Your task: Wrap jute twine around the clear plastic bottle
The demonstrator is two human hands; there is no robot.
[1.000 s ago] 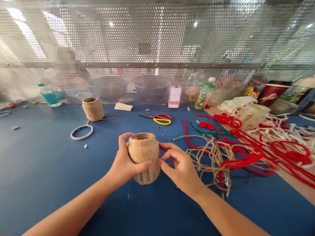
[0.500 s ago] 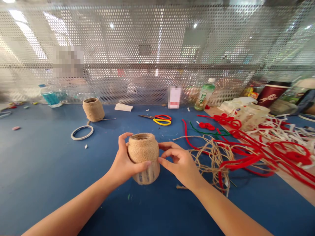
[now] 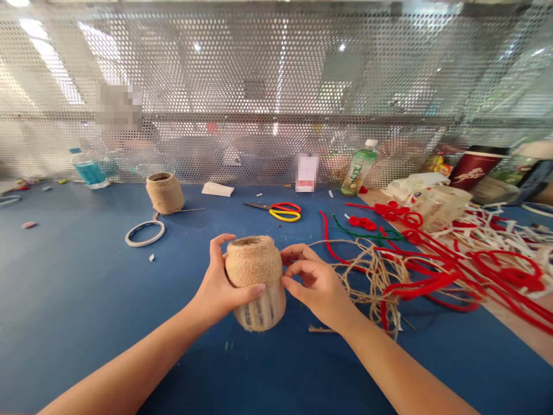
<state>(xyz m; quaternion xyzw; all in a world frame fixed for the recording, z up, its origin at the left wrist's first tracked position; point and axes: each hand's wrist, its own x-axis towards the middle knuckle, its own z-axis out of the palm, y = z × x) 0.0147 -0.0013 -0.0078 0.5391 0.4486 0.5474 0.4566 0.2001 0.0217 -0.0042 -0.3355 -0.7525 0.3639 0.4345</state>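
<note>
My left hand [image 3: 218, 286] is wrapped round a small jar [image 3: 256, 281], its upper half wound in brown jute twine and its lower part bare and pale. My right hand [image 3: 315, 282] sits against the jar's right side, fingers pinched together on the twine where the winding ends. A loose tangle of jute twine [image 3: 371, 276] lies on the blue table [image 3: 86, 300] just right of that hand. The jar is held slightly above the table, tilted a little toward me.
A second twine-covered jar [image 3: 165, 192] and a tape ring [image 3: 144, 233] lie at the back left. Scissors [image 3: 279, 210] with red and yellow handles lie behind. Red pipe cleaners [image 3: 432, 259], a green bottle [image 3: 358, 167] and a perforated metal screen [image 3: 276, 98] are at right and back.
The jar has tipped a little and shows more bare lower wall. My right hand has crept up and closer along the jar's side.
</note>
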